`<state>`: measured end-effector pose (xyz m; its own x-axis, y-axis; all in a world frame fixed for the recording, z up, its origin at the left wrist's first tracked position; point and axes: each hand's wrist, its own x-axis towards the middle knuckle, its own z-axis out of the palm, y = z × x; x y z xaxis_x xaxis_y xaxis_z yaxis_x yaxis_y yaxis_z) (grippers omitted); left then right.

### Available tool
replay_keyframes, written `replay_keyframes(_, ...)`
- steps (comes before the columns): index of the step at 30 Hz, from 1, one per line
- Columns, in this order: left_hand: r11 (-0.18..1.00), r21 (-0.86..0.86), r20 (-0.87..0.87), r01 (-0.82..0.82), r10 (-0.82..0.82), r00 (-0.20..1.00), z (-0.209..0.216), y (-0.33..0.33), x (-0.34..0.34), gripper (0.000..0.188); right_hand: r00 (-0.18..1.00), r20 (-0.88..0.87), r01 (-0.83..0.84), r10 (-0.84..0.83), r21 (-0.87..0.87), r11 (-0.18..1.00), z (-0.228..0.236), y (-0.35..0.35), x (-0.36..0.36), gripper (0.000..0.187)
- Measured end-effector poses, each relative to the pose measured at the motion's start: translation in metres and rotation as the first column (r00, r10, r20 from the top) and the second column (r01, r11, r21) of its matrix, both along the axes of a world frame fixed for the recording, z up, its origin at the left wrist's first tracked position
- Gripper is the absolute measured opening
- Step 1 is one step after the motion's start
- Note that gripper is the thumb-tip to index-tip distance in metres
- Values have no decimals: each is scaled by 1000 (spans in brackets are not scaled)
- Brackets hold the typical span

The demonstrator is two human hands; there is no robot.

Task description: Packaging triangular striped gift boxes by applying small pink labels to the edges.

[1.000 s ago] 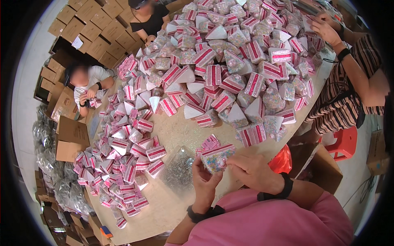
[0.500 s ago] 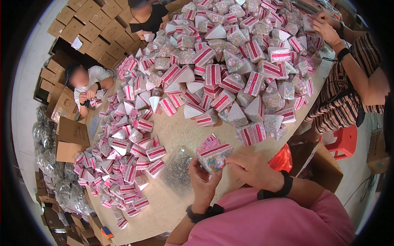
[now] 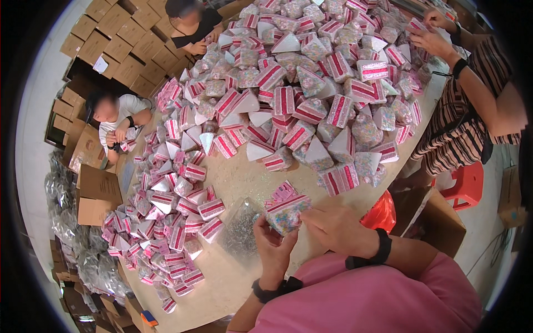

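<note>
A fake cake slice [image 3: 287, 216], with pink and white layers and a side of pastel sprinkles, is held above the table in front of me. My left hand [image 3: 273, 244] grips it from below and the left, thumb and fingers around its lower end. At its right edge the fingertips of my right hand [image 3: 333, 227] are pinched together; what is between them, if anything, is hidden. Just behind the slice lie small pink printed cards [image 3: 283, 191]. Left of my left hand is a clear plastic bag [image 3: 239, 230] of thin, silvery bits.
A big heap of similar cake slices [image 3: 300, 83] covers the table's far side, and a smaller pile [image 3: 166, 222] lies left. Three people work around the table. An open carton [image 3: 436, 222], a red bag [image 3: 380, 211] and a red stool [image 3: 463, 186] stand right; stacked cartons [image 3: 116, 44] line the back.
My right fingertips have shifted slightly at the slice's right edge, and the slice is a little turned. The far co-worker's hands have moved closer together. The whole view has shifted slightly.
</note>
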<state>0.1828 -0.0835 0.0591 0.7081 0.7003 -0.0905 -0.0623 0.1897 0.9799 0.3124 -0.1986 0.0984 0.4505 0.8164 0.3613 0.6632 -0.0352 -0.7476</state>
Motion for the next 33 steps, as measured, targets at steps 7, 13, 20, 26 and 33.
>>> replay_keyframes(7, 997, 72, -16, -17, 18, 1000, -5, 1, -5, 68, 996, -82, 19, -19, -9, 1000, -5, 3, -3, 10)
replay_keyframes(13, 995, 95, 22, -8, 6, 1000, -7, 6, -10, 68, 992, -121, -41, 42, 16, 999, -5, 5, -6, 10)
replay_keyframes(20, 992, -122, 85, -19, 30, 996, 17, 3, 0, 64, 992, -82, -92, 92, 10, 996, 0, 7, -10, 9)
replay_keyframes(26, 977, -213, 79, 20, -3, 997, 2, 5, -5, 62, 988, -141, -58, 61, 23, 998, -3, 8, -11, 10)
replay_keyframes(33, 982, -186, 71, -44, 58, 996, 0, 1, -5, 61, 982, -186, -31, 37, 37, 999, -1, 10, -11, 12)
